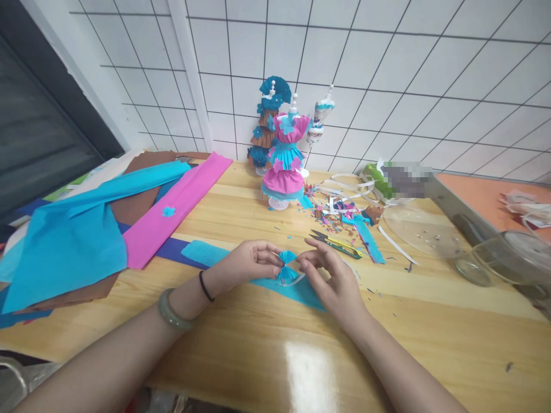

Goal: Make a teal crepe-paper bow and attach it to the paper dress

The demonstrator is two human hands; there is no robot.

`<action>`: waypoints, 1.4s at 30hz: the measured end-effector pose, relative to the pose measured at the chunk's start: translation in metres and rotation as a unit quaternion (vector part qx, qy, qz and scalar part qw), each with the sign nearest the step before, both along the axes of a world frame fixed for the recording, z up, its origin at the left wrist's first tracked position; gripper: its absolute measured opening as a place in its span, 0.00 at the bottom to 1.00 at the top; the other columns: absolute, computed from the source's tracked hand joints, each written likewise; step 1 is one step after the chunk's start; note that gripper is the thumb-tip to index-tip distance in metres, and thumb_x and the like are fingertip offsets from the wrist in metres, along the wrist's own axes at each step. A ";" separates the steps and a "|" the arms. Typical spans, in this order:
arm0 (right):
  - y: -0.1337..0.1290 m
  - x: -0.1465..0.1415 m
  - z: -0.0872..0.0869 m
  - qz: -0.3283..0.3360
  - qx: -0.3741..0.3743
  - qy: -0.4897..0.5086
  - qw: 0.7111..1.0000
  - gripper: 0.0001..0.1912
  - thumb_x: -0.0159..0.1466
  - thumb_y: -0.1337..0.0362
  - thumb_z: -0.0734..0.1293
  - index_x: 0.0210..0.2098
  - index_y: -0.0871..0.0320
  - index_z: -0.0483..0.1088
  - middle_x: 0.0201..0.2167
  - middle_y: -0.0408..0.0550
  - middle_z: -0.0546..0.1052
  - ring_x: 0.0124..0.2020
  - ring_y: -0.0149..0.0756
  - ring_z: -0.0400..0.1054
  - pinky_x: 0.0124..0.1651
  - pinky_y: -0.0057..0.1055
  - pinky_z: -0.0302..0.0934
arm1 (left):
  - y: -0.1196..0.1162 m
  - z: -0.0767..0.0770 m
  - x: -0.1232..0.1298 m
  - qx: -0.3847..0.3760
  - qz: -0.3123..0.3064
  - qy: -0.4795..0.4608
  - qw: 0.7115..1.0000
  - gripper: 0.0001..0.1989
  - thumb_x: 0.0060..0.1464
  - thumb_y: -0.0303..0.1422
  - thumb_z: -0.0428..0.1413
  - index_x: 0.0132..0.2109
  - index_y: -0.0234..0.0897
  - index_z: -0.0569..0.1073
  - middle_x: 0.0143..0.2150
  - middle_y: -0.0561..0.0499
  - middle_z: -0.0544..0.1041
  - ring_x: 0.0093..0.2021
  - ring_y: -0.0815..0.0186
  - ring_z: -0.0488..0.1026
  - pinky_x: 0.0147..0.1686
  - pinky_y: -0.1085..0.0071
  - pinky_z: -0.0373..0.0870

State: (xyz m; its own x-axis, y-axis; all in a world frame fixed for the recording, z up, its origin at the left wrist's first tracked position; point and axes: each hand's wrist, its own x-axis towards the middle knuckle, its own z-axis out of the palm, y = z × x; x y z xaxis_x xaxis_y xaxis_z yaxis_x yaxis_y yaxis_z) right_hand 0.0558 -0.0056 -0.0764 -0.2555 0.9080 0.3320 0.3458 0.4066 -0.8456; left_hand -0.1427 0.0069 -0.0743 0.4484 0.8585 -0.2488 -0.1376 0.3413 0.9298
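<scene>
My left hand (253, 261) pinches a small bright-blue crepe paper bow (287, 267), pleated and narrow at its middle like two fans. A thin white strip (295, 281) curves below the bow toward the thumb of my right hand (329, 275). The right thumb and fingertips are closed together at the strip's end, just right of the bow. Beneath both hands, a long light-blue crepe paper band (297, 293) lies on the table. Yellow-and-green thread snips (338, 244) rest just beyond my right hand.
A pink-and-blue paper dress form (286, 155) stands at the back, with two other decorated forms behind it. Scraps (331, 212) litter the table to its right. Crepe sheets (77, 246) are piled at left. A clear jar (508, 258) lies at right.
</scene>
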 end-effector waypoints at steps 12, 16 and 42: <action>-0.002 -0.012 -0.014 0.055 -0.136 0.110 0.983 0.25 0.57 0.63 0.66 0.52 0.56 0.56 0.34 0.47 0.69 0.34 0.33 0.66 0.39 0.34 0.63 | 0.000 0.001 0.002 0.012 -0.024 0.011 1.000 0.15 0.39 0.26 0.63 0.38 0.30 0.72 0.34 0.47 0.77 0.34 0.69 0.73 0.37 0.73 0.67; -0.003 -0.013 -0.011 0.048 -0.137 0.120 0.982 0.24 0.56 0.63 0.66 0.51 0.56 0.57 0.33 0.46 0.69 0.33 0.33 0.66 0.38 0.33 0.62 | -0.001 -0.001 0.001 0.009 -0.034 0.005 0.999 0.14 0.40 0.26 0.63 0.38 0.30 0.72 0.33 0.49 0.77 0.32 0.71 0.73 0.35 0.74 0.67; 0.004 -0.011 -0.007 0.042 -0.220 0.251 0.942 0.26 0.51 0.63 0.71 0.47 0.54 0.60 0.28 0.41 0.68 0.29 0.29 0.65 0.34 0.28 0.60 | -0.002 0.000 0.003 0.053 -0.013 0.061 0.997 0.12 0.43 0.30 0.61 0.36 0.30 0.71 0.28 0.50 0.74 0.28 0.72 0.71 0.32 0.73 0.69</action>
State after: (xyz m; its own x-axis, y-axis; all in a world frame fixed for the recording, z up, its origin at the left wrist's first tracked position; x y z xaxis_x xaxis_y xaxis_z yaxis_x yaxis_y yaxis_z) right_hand 0.0445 -0.0017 -0.0835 -0.2438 0.9694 0.0272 -0.1597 -0.0125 -0.9871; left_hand -0.1401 0.0050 -0.0741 0.4428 0.8713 -0.2115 -0.0133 0.2422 0.9701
